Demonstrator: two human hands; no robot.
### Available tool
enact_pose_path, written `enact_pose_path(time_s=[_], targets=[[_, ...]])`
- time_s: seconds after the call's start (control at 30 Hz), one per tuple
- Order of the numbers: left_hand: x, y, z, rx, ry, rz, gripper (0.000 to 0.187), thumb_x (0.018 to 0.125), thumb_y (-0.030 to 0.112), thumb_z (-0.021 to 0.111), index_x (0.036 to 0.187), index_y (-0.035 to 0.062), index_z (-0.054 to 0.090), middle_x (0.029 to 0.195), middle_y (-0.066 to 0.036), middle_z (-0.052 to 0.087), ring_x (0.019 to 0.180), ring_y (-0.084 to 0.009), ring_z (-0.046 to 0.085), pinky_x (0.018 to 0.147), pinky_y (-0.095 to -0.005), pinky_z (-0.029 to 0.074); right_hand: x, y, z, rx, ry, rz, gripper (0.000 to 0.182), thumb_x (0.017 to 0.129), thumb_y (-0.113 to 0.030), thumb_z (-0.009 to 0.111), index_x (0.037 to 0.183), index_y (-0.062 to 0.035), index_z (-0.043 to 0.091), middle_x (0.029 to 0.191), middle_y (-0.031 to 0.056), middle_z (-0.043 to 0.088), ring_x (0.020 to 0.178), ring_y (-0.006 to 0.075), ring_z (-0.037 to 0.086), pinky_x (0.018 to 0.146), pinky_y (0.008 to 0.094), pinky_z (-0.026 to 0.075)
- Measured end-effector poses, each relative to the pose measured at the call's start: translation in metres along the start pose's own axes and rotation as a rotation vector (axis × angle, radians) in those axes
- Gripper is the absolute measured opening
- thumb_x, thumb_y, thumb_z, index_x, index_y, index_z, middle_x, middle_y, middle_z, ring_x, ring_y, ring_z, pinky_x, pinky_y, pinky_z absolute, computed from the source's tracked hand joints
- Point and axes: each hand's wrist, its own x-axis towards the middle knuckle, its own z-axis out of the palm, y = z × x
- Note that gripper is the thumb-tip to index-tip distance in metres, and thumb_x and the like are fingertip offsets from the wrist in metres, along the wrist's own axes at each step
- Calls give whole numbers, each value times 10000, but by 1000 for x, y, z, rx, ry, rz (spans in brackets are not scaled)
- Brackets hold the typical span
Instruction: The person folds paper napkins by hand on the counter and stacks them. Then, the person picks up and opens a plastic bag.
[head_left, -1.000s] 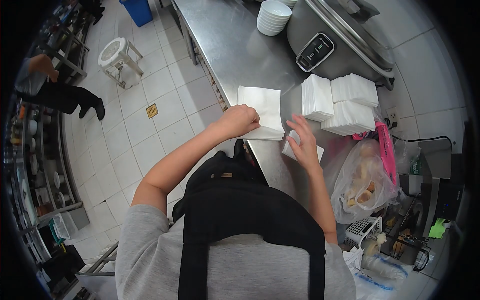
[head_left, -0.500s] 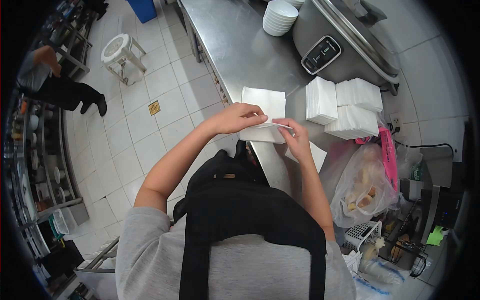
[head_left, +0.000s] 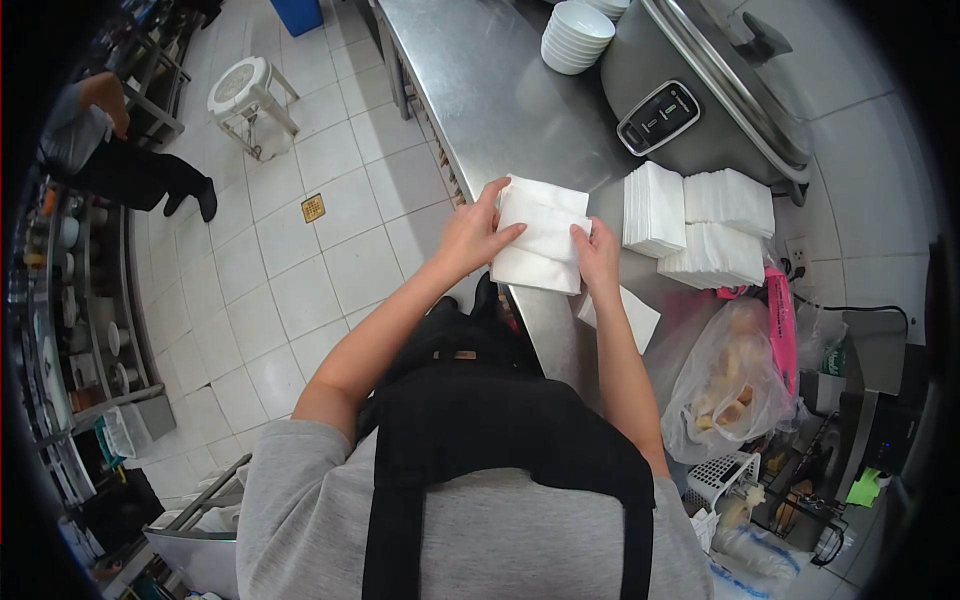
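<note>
A white napkin [head_left: 545, 228] lies flat between my two hands, over a pile of white napkins [head_left: 535, 272] at the edge of the steel counter. My left hand [head_left: 480, 232] holds its left side, with the thumb on top and the fingers at the back edge. My right hand [head_left: 596, 252] pinches its right edge between thumb and fingers. Under my right forearm, another white napkin [head_left: 638, 320] lies on the counter. Several stacks of folded napkins [head_left: 655, 210] stand just to the right.
A steel counter [head_left: 470, 90] holds stacked white bowls [head_left: 577, 38] and a large grey cooker [head_left: 690, 90]. A plastic bag of bread [head_left: 730, 380] sits at the right. On the tiled floor stands a white stool [head_left: 245, 95]; a person [head_left: 120, 165] is at far left.
The napkin, folded up and seen edge-on before, now lies flatter and wider. My left hand has turned and opened out toward its back left corner; my right hand has moved to its right edge.
</note>
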Motion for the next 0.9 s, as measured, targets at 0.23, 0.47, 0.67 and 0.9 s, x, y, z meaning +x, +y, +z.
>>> enact_pose_path(time_s=[0.23, 0.47, 0.67, 0.9], targets=[[4, -2, 5, 64, -9, 16, 678, 799, 177, 652, 1373, 111, 296, 590, -92, 577, 588, -305, 608, 552, -421, 456, -4, -23, -2, -258, 99, -104, 301, 868, -251, 569, 981, 28, 569, 814, 243, 617, 707, 391, 591, 653, 434, 453], [8, 0, 9, 130, 31, 24, 659, 826, 196, 638, 1377, 119, 285, 594, -102, 593, 596, -327, 607, 565, -433, 459, -1, -24, 0, -299, 90, -20, 314, 886, -272, 543, 1021, 11, 555, 826, 238, 624, 768, 412, 601, 679, 467, 448], [6, -10, 15, 324, 44, 79, 619, 823, 187, 638, 1354, 109, 331, 654, -99, 591, 624, -309, 594, 564, -425, 459, -3, -22, 6, -405, 100, -32, 280, 891, -269, 531, 1016, -18, 534, 823, 235, 632, 786, 425, 602, 687, 509, 445], [12, 12, 15, 537, 130, 502, 440, 831, 132, 581, 1247, 30, 483, 1327, -172, 440, 1218, -325, 422, 939, -431, 406, -8, -27, 6, -435, 112, -91, 243, 893, -267, 529, 985, -43, 504, 751, 205, 637, 744, 433, 603, 655, 531, 439]])
